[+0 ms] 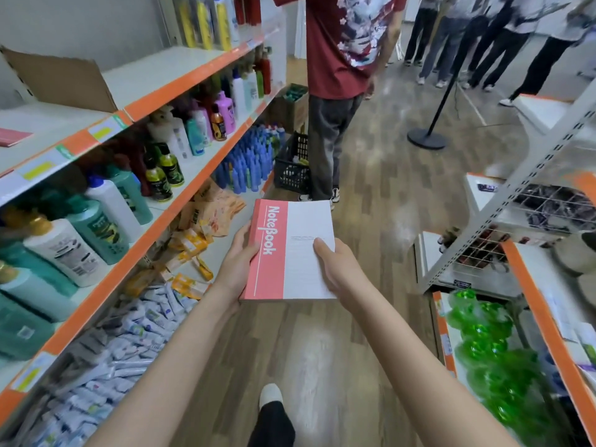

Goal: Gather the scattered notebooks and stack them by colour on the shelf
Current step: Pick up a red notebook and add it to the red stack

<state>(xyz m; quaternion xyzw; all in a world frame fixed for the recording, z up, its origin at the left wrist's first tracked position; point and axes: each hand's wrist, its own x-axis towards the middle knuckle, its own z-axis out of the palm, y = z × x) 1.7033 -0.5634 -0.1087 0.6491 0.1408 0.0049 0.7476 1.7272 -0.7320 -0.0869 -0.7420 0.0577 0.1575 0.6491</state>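
Both my hands hold a pink-and-white notebook [292, 250], or a thin stack of them, flat in front of me over the aisle floor. My left hand [237, 266] grips its pink spine edge, fingers underneath. My right hand [338, 269] holds the white right side, thumb on the cover. Another pink notebook [13, 137] lies on the upper white shelf [58, 153] at the far left.
Shelves of bottles [96, 221] and tubes [122, 343] run along the left. A shelf unit with green packs [490, 343] stands on the right. A person in a red shirt [342, 91] stands ahead beside a black crate [292, 169]. More people and a barrier post [427, 137] are further back.
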